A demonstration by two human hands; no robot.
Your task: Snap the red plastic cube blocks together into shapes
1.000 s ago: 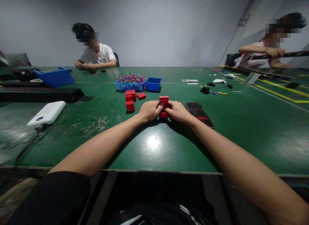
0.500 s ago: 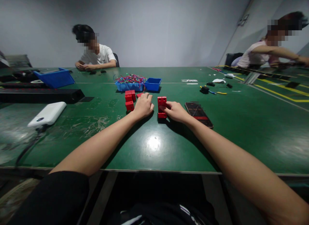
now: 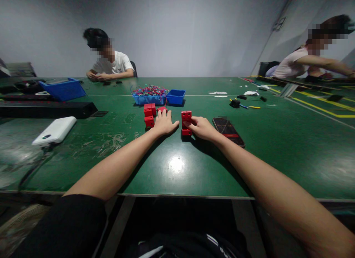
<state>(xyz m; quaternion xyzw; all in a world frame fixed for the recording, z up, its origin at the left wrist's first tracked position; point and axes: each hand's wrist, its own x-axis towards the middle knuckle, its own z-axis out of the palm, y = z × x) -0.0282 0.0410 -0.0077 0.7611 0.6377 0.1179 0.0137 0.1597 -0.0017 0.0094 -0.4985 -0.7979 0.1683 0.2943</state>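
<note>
My left hand (image 3: 165, 124) lies palm down on the green table (image 3: 155, 169), its fingers spread and the thumb pointing right. Just left of it stand red blocks (image 3: 149, 110), and a small red piece (image 3: 161, 109) shows behind its fingertips. My right hand (image 3: 203, 128) grips an upright red block (image 3: 186, 117) with holes in its top, the thumb on its near side. A short gap of table separates my left thumb from that block.
Behind the blocks are a blue tray of coloured wires (image 3: 149, 99) and a blue bin (image 3: 175, 97). A phone (image 3: 229, 132) lies right, a white power bank (image 3: 55, 131) left. Pliers (image 3: 253, 107) lie farther back. Two people sit across the table.
My left hand's fingers have spread apart, and its thumb has moved out to the right. My right hand and its red block have hardly moved.
</note>
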